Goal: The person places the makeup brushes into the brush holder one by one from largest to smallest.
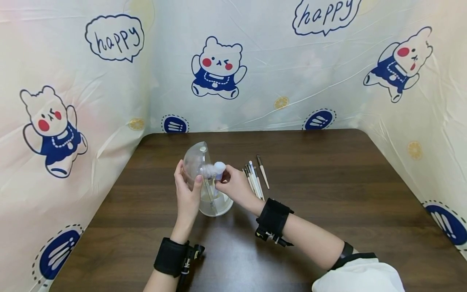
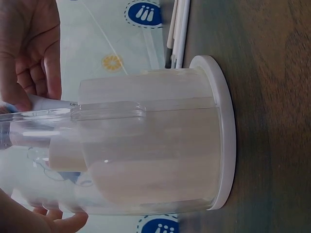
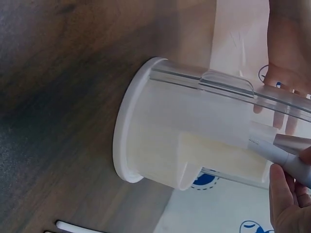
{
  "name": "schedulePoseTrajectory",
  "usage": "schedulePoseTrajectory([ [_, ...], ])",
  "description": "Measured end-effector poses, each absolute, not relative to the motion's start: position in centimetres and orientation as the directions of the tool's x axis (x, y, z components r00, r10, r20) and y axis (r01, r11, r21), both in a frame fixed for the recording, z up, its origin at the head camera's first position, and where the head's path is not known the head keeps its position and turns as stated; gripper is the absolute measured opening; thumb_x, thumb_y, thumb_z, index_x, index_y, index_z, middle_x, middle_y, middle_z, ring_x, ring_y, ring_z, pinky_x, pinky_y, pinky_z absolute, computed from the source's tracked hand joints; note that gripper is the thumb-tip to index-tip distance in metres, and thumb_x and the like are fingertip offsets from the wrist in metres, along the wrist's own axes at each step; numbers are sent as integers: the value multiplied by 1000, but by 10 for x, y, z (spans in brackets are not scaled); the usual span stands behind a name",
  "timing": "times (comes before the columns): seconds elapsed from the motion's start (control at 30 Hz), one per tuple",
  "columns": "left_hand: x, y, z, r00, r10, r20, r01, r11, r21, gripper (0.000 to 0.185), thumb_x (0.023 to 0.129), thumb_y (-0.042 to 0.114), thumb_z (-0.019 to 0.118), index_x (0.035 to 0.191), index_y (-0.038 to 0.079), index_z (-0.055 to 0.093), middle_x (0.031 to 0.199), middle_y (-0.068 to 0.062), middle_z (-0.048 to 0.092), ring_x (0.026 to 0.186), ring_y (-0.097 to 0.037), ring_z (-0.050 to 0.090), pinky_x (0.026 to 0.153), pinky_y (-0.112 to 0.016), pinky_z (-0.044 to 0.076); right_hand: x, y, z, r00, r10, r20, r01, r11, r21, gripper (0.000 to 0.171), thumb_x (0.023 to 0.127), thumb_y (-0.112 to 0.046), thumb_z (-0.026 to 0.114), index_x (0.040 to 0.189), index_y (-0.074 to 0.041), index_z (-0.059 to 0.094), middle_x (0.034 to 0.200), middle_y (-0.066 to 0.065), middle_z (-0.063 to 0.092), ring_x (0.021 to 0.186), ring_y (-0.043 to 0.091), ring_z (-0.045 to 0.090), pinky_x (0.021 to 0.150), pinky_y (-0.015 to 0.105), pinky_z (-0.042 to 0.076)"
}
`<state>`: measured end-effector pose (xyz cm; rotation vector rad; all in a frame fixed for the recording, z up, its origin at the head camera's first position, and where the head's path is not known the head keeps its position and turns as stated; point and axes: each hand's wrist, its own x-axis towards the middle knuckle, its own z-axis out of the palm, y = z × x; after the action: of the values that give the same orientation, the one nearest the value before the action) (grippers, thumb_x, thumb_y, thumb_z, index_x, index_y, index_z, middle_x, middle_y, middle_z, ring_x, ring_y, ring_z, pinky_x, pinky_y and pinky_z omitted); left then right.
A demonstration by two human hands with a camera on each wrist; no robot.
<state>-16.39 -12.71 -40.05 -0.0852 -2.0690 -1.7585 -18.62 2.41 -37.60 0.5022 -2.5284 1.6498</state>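
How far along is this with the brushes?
Apparently done: one fluffy brush stands inside the clear holder. In hand: the right hand pinches a white-headed brush at the holder's opening while the left hand grips the holder. Remaining, if the brushes are going in: the slim brushes lying beside it.

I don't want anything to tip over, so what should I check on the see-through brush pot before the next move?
1. Clear pot standing flat on its white base: ok.
2. Left hand holding the pot's side: ok.
3. Right hand pinching the white-tipped brush: ok.
4. That brush's lower end down inside the cup: cannot tell, the see-through walls overlap it.
5. Every brush off the table: not ok, several loose brushes lie to the pot's right.
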Motion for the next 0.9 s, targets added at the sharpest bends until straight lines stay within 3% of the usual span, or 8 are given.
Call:
schedulePoseTrajectory([
  [0.63, -163, -126, -399, -915, -222, 336, 294, 204, 934, 90, 86, 60, 58, 151, 16, 16, 159, -10, 18, 147, -33, 16, 114, -63, 17, -183, 26, -388, -936, -271, 225, -309, 328, -893, 21, 80, 0, 65, 100, 5, 59, 93, 20, 68, 87, 27, 67, 77, 26, 56],
  [0.9, -164, -125, -400, -912, -229, 341, 299, 199, 933, 90, 85, 61, 58, 151, 16, 17, 158, -11, 19, 146, -33, 18, 114, -62, 18, -183, 25, -392, -936, -264, 232, -316, 341, -885, 20, 79, 0, 67, 97, 5, 60, 92, 20, 67, 85, 28, 68, 75, 24, 56],
])
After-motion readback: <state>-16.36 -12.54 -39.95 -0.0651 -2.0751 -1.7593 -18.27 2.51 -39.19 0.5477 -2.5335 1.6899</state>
